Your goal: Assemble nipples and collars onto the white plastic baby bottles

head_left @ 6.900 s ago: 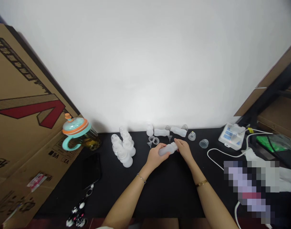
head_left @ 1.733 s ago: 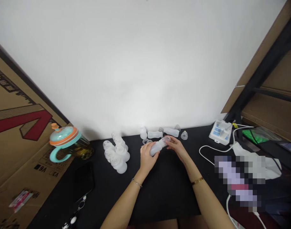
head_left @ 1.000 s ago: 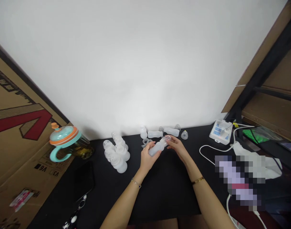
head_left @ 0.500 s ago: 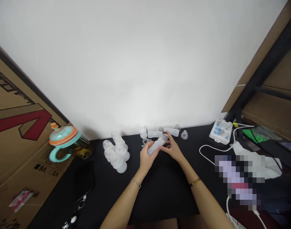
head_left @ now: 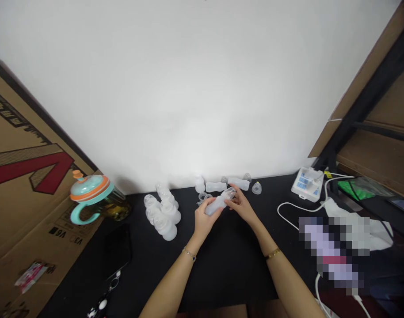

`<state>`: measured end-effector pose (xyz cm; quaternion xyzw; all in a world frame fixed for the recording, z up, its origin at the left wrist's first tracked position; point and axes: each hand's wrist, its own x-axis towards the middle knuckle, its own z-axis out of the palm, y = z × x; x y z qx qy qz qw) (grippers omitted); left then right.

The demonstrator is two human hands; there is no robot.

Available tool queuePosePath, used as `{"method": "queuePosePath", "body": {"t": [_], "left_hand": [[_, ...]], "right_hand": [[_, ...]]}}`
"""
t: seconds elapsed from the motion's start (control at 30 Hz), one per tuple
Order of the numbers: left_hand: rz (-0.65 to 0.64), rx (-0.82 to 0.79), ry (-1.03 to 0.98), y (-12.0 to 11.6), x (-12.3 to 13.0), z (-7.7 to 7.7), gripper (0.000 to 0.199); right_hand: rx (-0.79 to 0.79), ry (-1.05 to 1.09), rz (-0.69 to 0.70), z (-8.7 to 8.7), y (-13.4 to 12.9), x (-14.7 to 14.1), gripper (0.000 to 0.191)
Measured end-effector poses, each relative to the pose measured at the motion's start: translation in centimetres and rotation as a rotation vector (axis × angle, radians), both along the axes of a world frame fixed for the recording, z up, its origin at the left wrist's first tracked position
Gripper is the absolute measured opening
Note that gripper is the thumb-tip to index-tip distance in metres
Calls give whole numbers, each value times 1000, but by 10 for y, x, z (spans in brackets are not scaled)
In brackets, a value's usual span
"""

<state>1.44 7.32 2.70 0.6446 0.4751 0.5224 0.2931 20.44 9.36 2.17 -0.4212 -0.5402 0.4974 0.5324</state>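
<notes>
A frosted white baby bottle is held tilted above the black table, its clear domed cap pointing up and to the right. Wrapped around the bottle's body is my left hand. My right hand grips the cap end between thumb and fingers. Beyond my hands, loose bottle bodies lie along the wall, with clear rings close to my left fingers. A separate clear cap piece rests to the right. Several assembled bottles stand grouped on the left.
At the left are a teal-lidded jug, a dark phone with a beaded strap, and a cardboard box. To the right, a white plastic case, a white cable and crumpled white material lie on the table.
My right thumb and fingers have shifted round the cap end and closed in on it. My left hand stays on the bottle's body. The view has moved slightly.
</notes>
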Motion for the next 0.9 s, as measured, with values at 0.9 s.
{"method": "queuePosePath", "body": {"t": [0.9], "left_hand": [[58, 14, 16, -9, 3, 2, 32]], "right_hand": [[102, -150, -106, 7, -6, -4, 71]]}}
